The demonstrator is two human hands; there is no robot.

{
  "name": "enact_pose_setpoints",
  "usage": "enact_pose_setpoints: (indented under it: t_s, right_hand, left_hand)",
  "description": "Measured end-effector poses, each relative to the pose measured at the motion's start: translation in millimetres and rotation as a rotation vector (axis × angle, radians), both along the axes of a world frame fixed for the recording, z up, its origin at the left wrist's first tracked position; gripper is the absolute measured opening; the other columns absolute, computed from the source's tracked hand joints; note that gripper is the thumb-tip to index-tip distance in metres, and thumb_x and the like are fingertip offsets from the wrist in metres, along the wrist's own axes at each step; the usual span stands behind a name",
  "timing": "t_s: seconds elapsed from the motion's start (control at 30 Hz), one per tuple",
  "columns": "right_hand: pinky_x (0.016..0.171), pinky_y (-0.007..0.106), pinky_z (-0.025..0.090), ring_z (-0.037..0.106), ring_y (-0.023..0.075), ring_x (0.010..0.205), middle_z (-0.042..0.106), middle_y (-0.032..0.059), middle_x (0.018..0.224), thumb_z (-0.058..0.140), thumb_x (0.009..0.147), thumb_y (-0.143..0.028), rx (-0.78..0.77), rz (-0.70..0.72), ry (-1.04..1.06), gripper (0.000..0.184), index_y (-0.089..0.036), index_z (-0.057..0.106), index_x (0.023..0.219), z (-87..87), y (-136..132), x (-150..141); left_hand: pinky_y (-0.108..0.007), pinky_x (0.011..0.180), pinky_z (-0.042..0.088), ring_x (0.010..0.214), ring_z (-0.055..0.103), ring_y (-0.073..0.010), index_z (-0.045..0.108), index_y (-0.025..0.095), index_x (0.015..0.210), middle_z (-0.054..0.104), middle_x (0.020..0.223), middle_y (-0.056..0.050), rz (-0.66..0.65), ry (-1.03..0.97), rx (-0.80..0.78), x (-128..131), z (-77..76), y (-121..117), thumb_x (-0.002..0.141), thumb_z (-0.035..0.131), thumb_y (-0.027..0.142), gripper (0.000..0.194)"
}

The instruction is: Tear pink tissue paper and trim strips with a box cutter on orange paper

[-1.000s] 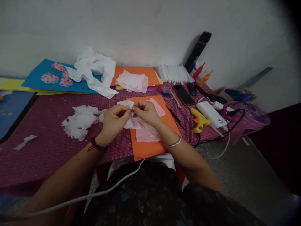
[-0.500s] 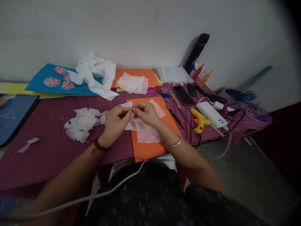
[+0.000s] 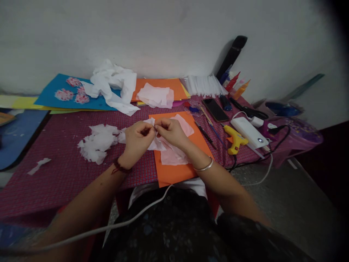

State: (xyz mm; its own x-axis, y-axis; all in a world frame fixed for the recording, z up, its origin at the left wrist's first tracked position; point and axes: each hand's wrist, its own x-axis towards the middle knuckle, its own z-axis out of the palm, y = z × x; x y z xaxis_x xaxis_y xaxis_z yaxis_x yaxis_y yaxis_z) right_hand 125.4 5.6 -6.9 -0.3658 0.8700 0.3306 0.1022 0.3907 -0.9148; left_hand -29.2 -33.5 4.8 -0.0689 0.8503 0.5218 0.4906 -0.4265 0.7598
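My left hand (image 3: pixel 137 140) and my right hand (image 3: pixel 170 131) meet above the near edge of a low table with a checked magenta cloth (image 3: pixel 54 171). Both pinch the same small piece of white tissue paper (image 3: pixel 157 142), fingertips almost touching at its top. Under them lies an orange paper sheet (image 3: pixel 177 171) with pale pink tissue pieces (image 3: pixel 173 155) on it. A pile of torn white tissue scraps (image 3: pixel 96 142) sits just left of my left hand.
A blue card with pink tissue flowers (image 3: pixel 64 95), crumpled white tissue (image 3: pixel 114 85) and orange sheets (image 3: pixel 160 85) lie by the wall. To the right are a phone (image 3: pixel 215 109), yellow glue gun (image 3: pixel 234 138), white power bank (image 3: pixel 249 132), brushes, glue bottles (image 3: pixel 234 85) and cables.
The view has shifted slightly, so everything sits a little further right. Both hands stay pinched on the tissue piece, with only small finger movement.
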Motion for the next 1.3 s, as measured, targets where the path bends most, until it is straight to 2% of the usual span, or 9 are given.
enact_pose_setpoints:
  t_s: [0.1, 0.23, 0.3, 0.43, 0.8, 0.93, 1.07, 1.2, 1.3]
  right_hand:
    - [0.061, 0.024, 0.045, 0.057, 0.0090, 0.062, 0.059, -0.0044, 0.066, 0.057, 0.087, -0.022, -0.004, -0.005, -0.020, 0.011, -0.020, 0.059, 0.077, 1.3, -1.9, -0.4]
    - [0.064, 0.025, 0.051, 0.060, 0.0095, 0.064, 0.064, -0.0027, 0.075, 0.054, 0.089, -0.025, -0.080, -0.012, 0.068, 0.009, -0.020, 0.061, 0.087, 3.5, -4.0, -1.4]
    - [0.064, 0.027, 0.052, 0.060, 0.0104, 0.065, 0.064, -0.0020, 0.077, 0.055, 0.088, -0.026, -0.043, 0.005, 0.089, 0.008, -0.020, 0.062, 0.088, 3.0, -4.1, -1.1]
    - [0.066, 0.028, 0.048, 0.059, 0.0124, 0.070, 0.063, -0.0016, 0.077, 0.062, 0.086, -0.030, 0.060, 0.013, 0.060, 0.010, -0.021, 0.062, 0.085, 0.0, -2.9, 0.2]
    - [0.063, 0.028, 0.039, 0.049, 0.0111, 0.064, 0.057, -0.0043, 0.068, 0.059, 0.079, -0.023, 0.102, -0.108, -0.070, 0.009, -0.022, 0.053, 0.072, 5.1, -2.8, -0.4]
    - [0.058, 0.026, 0.037, 0.046, 0.0095, 0.058, 0.052, -0.0064, 0.062, 0.058, 0.076, -0.021, -0.003, -0.096, -0.008, 0.011, -0.023, 0.049, 0.070, 7.5, -2.5, -3.2]
    - [0.058, 0.024, 0.043, 0.054, 0.0090, 0.058, 0.056, -0.0065, 0.061, 0.056, 0.078, -0.020, -0.143, -0.007, 0.098, 0.008, -0.023, 0.050, 0.074, 8.3, -2.0, -4.0]
    - [0.060, 0.024, 0.047, 0.058, 0.0086, 0.060, 0.059, -0.0057, 0.064, 0.057, 0.080, -0.019, -0.174, 0.002, 0.124, 0.009, -0.023, 0.050, 0.075, 7.9, -2.1, -3.2]
    - [0.060, 0.024, 0.046, 0.058, 0.0094, 0.061, 0.058, -0.0056, 0.065, 0.057, 0.081, -0.020, -0.157, -0.010, 0.110, 0.010, -0.023, 0.050, 0.075, 6.9, -2.7, -2.8]
  left_hand:
    - [-0.029, 0.055, 0.043, 0.055, 0.052, -0.0144, 0.061, 0.024, 0.060, 0.062, 0.061, 0.001, 0.017, -0.011, -0.010, 1.8, 0.7, 0.3, 0.075, 0.065, 0.020, 0.015]
    - [-0.030, 0.058, 0.045, 0.058, 0.053, -0.0155, 0.060, 0.024, 0.061, 0.063, 0.062, 0.002, 0.030, -0.070, -0.028, 3.0, 1.0, 1.4, 0.074, 0.063, 0.018, 0.015]
    - [-0.031, 0.058, 0.046, 0.058, 0.054, -0.0158, 0.060, 0.024, 0.062, 0.063, 0.063, 0.001, 0.027, -0.090, -0.040, 2.8, 1.0, 1.6, 0.074, 0.063, 0.018, 0.014]
    - [-0.030, 0.057, 0.044, 0.058, 0.054, -0.0152, 0.061, 0.023, 0.063, 0.063, 0.064, 0.001, 0.012, -0.091, -0.044, 2.0, 1.5, 0.7, 0.075, 0.064, 0.021, 0.013]
    - [-0.030, 0.059, 0.041, 0.058, 0.051, -0.0148, 0.057, 0.023, 0.062, 0.061, 0.064, 0.001, -0.029, 0.087, 0.060, 1.3, -1.9, -1.3, 0.076, 0.062, 0.018, 0.016]
    - [-0.029, 0.058, 0.042, 0.058, 0.053, -0.0141, 0.059, 0.023, 0.062, 0.061, 0.063, 0.002, -0.041, 0.016, 0.023, 3.1, 0.0, -2.8, 0.077, 0.062, 0.018, 0.016]
    - [-0.028, 0.057, 0.044, 0.058, 0.055, -0.0137, 0.063, 0.022, 0.062, 0.063, 0.062, 0.002, -0.052, -0.119, -0.052, 3.5, 1.4, -1.2, 0.075, 0.063, 0.019, 0.013]
    - [-0.027, 0.057, 0.045, 0.056, 0.054, -0.0126, 0.067, 0.021, 0.069, 0.064, 0.063, 0.003, -0.089, -0.222, -0.142, 2.1, 1.3, 0.6, 0.075, 0.061, 0.018, 0.009]
    - [-0.026, 0.059, 0.047, 0.059, 0.058, -0.0130, 0.069, 0.021, 0.075, 0.068, 0.068, 0.002, -0.085, -0.224, -0.135, 1.7, 1.2, -0.5, 0.076, 0.063, 0.020, 0.006]
